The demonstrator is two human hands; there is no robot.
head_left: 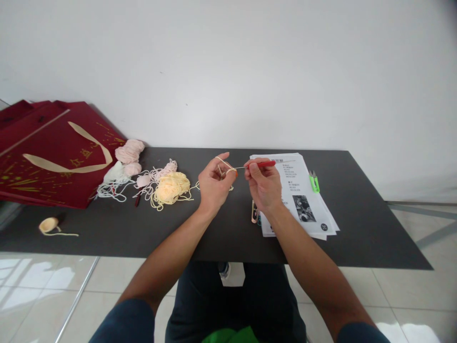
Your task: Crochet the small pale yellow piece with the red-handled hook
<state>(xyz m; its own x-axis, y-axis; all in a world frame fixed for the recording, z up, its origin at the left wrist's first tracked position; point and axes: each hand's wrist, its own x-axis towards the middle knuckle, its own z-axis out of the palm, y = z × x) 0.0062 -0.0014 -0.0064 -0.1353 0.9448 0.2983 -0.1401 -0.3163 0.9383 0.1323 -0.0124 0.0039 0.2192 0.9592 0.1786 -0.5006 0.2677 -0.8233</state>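
Note:
My right hand (264, 183) grips a crochet hook (266, 164) by its red handle, its thin metal shaft pointing left. The tip meets pale yellow yarn (222, 161) at my left hand (216, 183). That yarn runs over the raised left index finger, while the thumb and other fingers pinch it close to the hook. Whether a small stitched piece sits inside the pinch, I cannot make out. A strand leads from behind the left hand towards a yellow yarn ball (173, 187) on the dark table (221, 238).
Printed sheets (300, 190) lie under and beyond my right forearm, with green snips (314, 182) at their edge. Pink yarn (129, 151), white yarn (116, 178) and a dark red bag (53, 152) are on the left. A small cream crocheted piece (49, 224) lies near the front-left edge.

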